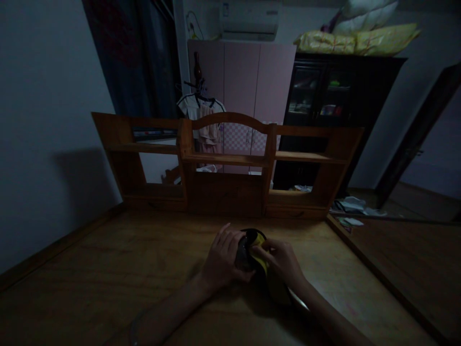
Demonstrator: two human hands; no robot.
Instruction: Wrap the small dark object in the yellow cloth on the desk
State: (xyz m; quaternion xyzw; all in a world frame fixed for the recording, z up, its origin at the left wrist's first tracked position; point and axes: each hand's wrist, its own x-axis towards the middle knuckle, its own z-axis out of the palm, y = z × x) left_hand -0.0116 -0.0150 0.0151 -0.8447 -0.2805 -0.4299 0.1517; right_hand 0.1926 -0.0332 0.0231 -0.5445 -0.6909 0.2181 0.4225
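Observation:
Over the wooden desktop, my left hand (224, 253) wraps round a dark grey, rounded object (242, 258), with its thumb underneath. The dim light hides what kind of object this is. A bright yellow, cloth-like piece (260, 263) with a black edge lies against its right side. My right hand (283, 259) pinches this yellow piece between thumb and fingers. Below the right hand, a dark-edged part (280, 290) stretches toward me over the desk; I cannot tell whether it joins the yellow piece.
A wooden shelf unit (226, 158) stands along the desk's (151, 259) far edge. To the left is a pale wall (54, 120). A raised wooden edge (374, 269) runs down the right side, with papers (351, 221) near its far end. Behind are pink (241, 81) and black cabinets (360, 91).

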